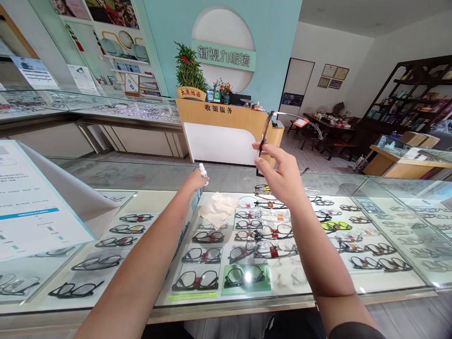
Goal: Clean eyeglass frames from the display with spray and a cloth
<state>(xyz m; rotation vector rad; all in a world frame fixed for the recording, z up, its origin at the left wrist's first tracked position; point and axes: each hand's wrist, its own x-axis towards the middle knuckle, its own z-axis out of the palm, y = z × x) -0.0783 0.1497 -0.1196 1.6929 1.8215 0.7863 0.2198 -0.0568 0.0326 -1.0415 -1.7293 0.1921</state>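
Note:
My left hand (196, 181) reaches over the far side of the glass display case, its fingers closed round a small white bottle (202, 172). Up and to the right, my right hand (278, 170) pinches a pair of glasses (264, 134) at the frame, held in the air with a temple stretching to the right and a red-and-white tag (301, 122) on it. A cream cloth (218, 209) lies on the glass top between my two arms. Rows of eyeglasses (202, 255) show in and on the case beneath my arms.
The glass display case (233, 306) spans the front. A white printed sheet (31, 202) stands at the left. Beyond are a wooden cashier counter (229, 118) with a plant (189, 68), more glass cases (123, 109), and dark shelves (413, 94) at the right.

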